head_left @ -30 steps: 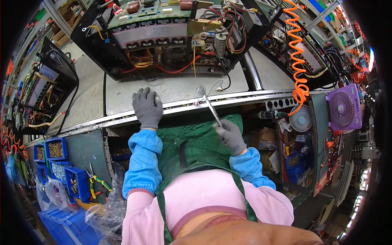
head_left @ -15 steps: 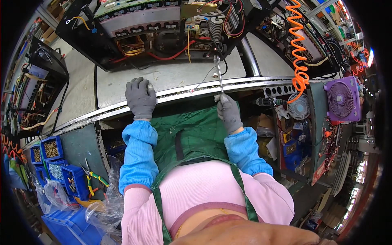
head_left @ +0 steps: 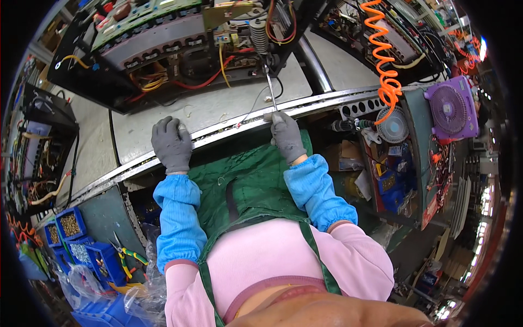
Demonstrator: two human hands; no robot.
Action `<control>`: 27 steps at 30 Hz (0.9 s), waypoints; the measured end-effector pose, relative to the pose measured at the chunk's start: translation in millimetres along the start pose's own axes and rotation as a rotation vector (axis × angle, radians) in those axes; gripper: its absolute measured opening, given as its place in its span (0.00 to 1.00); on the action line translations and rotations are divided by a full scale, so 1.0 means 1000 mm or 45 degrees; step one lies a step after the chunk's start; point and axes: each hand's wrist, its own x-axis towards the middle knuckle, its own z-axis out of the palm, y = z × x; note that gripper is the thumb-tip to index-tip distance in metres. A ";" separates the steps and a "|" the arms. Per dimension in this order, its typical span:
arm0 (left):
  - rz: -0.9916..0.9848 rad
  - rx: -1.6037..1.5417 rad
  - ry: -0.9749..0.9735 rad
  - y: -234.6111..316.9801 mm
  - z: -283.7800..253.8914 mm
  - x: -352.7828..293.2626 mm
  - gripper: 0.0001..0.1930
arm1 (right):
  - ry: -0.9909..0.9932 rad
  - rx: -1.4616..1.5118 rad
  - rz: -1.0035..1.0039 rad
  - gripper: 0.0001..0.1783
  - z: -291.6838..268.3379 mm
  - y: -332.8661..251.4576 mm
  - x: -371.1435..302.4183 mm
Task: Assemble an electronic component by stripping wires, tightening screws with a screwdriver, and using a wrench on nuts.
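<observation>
My right hand [head_left: 287,136], in a grey glove, is closed round the lower end of a metal wrench [head_left: 272,91]. The wrench points away from me, and its far end reaches the lower front of an opened black electrical machine [head_left: 158,54], below a ribbed grey insulator-like part [head_left: 258,37]. Whether it sits on a fastener is too small to tell. At the bench's front edge, my left hand [head_left: 172,143], also gloved, rests with its fingers laid loosely forward and nothing visible in them. Red and yellow wires [head_left: 190,85] run along the machine's bottom.
Similar opened machines stand at the left [head_left: 41,131] and right [head_left: 376,32]. An orange coiled hose [head_left: 388,82] hangs at the right, near a purple fan [head_left: 449,110]. Blue bins of small hardware [head_left: 70,224] and pliers [head_left: 126,253] lie lower left. Short wire scraps dot the bench [head_left: 158,133].
The view has shifted, so the bench and machine appear farther left. The wrench stays in my right hand, its far end still by the machine's lower front. My left hand remains at the bench edge.
</observation>
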 end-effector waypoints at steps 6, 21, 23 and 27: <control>-0.012 0.019 -0.047 0.002 -0.001 0.000 0.13 | -0.046 0.160 0.092 0.18 -0.003 -0.012 -0.009; -0.007 0.054 -0.045 0.002 0.003 -0.002 0.10 | 0.293 -0.284 -0.851 0.11 -0.001 -0.099 -0.012; -0.002 0.058 -0.038 0.003 0.003 -0.003 0.09 | 0.300 -0.405 -0.903 0.15 0.003 -0.120 -0.003; 0.018 0.042 0.002 0.000 0.004 -0.002 0.09 | 0.326 -0.804 -0.983 0.17 0.021 -0.159 0.019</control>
